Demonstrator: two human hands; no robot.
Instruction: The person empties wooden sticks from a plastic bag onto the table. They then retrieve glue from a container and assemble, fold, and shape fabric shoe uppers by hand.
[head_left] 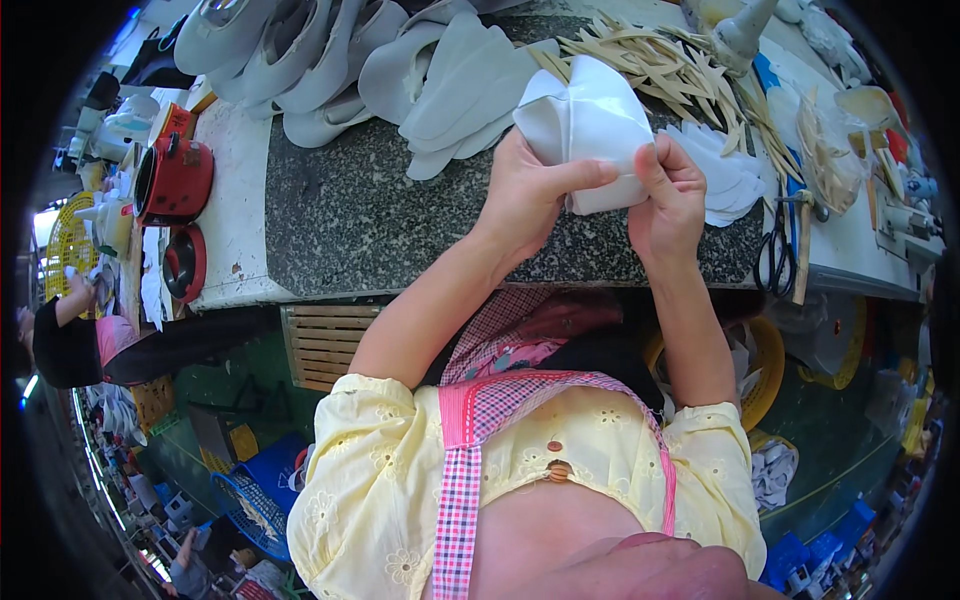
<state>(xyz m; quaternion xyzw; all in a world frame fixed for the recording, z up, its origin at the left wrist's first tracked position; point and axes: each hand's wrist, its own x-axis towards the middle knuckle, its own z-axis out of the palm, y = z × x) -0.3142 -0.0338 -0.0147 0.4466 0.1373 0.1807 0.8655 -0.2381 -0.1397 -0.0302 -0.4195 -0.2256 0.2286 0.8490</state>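
Above the speckled stone slab (390,215) I hold up a white, folded shoe upper (607,112) with a raised seam down its middle. My left hand (535,195) grips its lower left side, the thumb lying across the front. On the lower right edge, my right hand (670,195) pinches it between thumb and curled fingers. Behind my right hand lies a fanned pile of thin white cut pieces (722,170). Flat, overlapping light-grey pieces (470,90) are left of the upper, beside a heap of stitched shoe uppers (300,55).
Curved tan strips (665,75) are heaped at the back. Black-handled scissors (775,255) and a wooden-handled tool (803,250) hang over the front edge at right. A red pot (175,180) and its lid (185,262) sit at left. Another person (75,335) is at far left.
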